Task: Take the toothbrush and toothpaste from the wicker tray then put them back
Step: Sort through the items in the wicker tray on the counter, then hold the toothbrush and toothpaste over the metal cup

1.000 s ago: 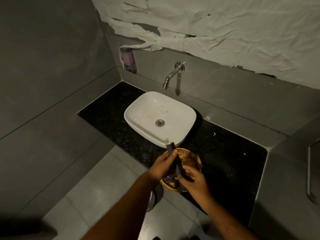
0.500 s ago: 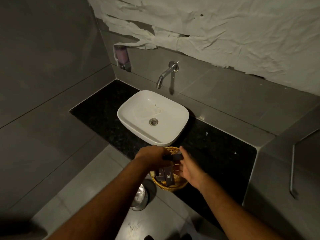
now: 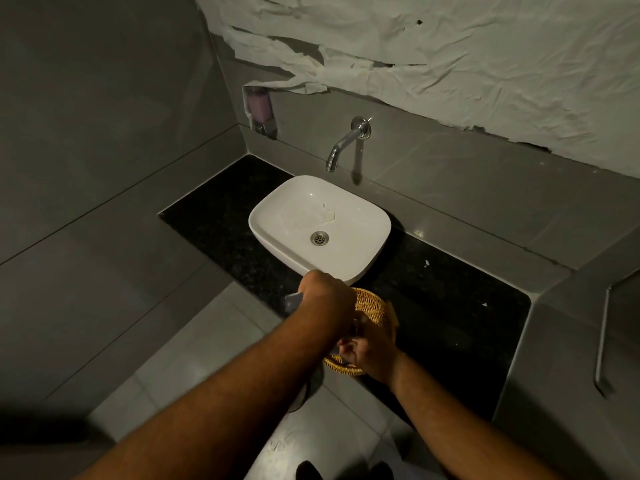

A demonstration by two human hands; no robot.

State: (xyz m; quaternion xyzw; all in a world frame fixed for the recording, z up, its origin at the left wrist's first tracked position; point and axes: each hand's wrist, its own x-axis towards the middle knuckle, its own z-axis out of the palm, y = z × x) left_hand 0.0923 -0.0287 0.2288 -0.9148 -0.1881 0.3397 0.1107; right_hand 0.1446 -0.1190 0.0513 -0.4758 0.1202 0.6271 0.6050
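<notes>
A black speckled stone counter (image 3: 446, 306) runs from 9 o'clock to 4 o'clock across a grey-tiled bathroom corner, with crumpled white paper (image 3: 450, 46) covering the wall at 12 to 2 o'clock. A white basin (image 3: 346, 216) sits on the counter just above centre, a chrome tap (image 3: 344, 142) on the wall over it at 12 o'clock, and a soap dispenser (image 3: 259, 109) on the wall at 11 o'clock. Grey floor tiles (image 3: 194, 344) lie below the counter edge at 7 o'clock. The left forearm reaches up from 7 o'clock, and the left hand (image 3: 325, 299) is curled, knuckles up, over the near edge of the basin and the left side of the wicker tray (image 3: 372, 306); it is closed on a small dark packet (image 3: 293, 301) that pokes out at its 9 o'clock side, though whether this is the toothbrush or the toothpaste cannot be told. The right forearm comes in from 5 o'clock, and the right hand (image 3: 372, 351) lies over the near half of the tray with its fingers bent down into it, pinching a dark item (image 3: 337, 349) at the tray's near rim. The tray stands on the counter's front edge, just at 5 o'clock of the basin; the hands hide most of what it holds.
</notes>
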